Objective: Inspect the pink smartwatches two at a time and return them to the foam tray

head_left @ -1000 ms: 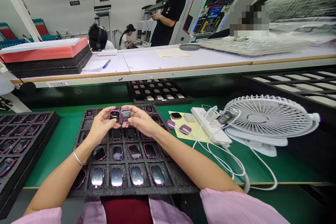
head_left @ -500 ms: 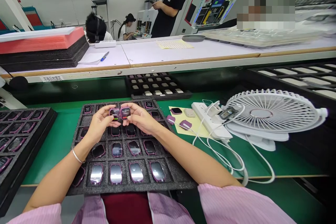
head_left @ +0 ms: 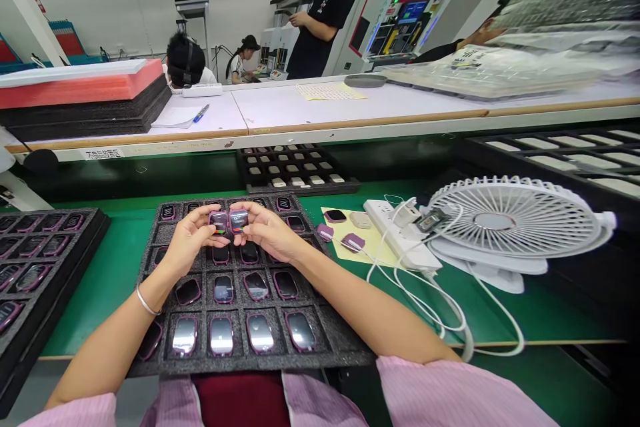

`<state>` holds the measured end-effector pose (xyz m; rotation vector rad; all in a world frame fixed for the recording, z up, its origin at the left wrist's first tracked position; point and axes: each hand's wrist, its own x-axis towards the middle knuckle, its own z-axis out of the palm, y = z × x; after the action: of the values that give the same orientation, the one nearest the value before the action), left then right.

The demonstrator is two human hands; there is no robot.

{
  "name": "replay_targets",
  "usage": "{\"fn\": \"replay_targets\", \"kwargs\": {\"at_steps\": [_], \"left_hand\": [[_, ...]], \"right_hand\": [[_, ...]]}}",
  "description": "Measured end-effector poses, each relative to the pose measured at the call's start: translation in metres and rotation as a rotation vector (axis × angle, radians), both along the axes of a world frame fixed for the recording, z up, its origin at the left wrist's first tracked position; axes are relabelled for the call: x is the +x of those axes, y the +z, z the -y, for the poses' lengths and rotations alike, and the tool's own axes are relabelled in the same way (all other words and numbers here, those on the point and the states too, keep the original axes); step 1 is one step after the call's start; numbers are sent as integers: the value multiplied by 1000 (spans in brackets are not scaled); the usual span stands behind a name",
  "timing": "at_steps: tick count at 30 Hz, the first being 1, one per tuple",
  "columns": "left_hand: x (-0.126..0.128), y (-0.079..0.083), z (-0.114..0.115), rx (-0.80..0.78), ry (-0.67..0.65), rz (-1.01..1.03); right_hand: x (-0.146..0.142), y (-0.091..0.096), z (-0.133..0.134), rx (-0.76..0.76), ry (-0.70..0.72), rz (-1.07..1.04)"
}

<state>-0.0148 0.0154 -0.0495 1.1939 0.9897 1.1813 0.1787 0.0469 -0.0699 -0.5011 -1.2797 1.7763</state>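
My left hand (head_left: pixel 193 240) is closed on a purple-framed smartwatch case (head_left: pixel 219 221) whose screen is lit with a little colour. A second smartwatch case (head_left: pixel 239 219), also lit, is pinched in my right hand (head_left: pixel 266 230). The two watches are held side by side, screens toward me, their edges touching or nearly so. Beneath them lies a black foam tray (head_left: pixel 200 363), its compartments holding several more purple watches with mostly dark or reflecting screens, such as one watch (head_left: pixel 221 335) in the front row. My hands cover part of the tray's back rows.
Left stands another foam tray (head_left: pixel 75 260) of watches. On the right are a yellow sheet (head_left: pixel 370 255) with watches and purple pieces, a white power strip (head_left: pixel 400 233) with cables, and a white fan (head_left: pixel 520 220). A shelf (head_left: pixel 280 113) crosses behind; people are beyond it.
Both watches stay held together over the tray, with slightly changed tilt and reflections on their screens. The camera view has shifted a little. A person behind the shelf at right has moved lower.
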Motion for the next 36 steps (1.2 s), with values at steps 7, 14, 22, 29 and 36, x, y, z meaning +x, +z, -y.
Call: {"fn": "replay_targets", "kwargs": {"at_steps": [7,14,22,29,36], "left_hand": [[6,2,-1,16,55,-18],[2,11,2,29,71,24],[-7,57,-16,164,54,39],[-14,136,-43,374,110,165],[-14,153,12,370,25,159]], "right_hand": [[-1,-1,-2,10,-4,-9],[-2,6,-3,-113,-97,-65],[-3,35,-20,-185,-62,-18],[-14,118,-45,66,-136,-137],[-2,140,-16,259,-89,-121]]}}
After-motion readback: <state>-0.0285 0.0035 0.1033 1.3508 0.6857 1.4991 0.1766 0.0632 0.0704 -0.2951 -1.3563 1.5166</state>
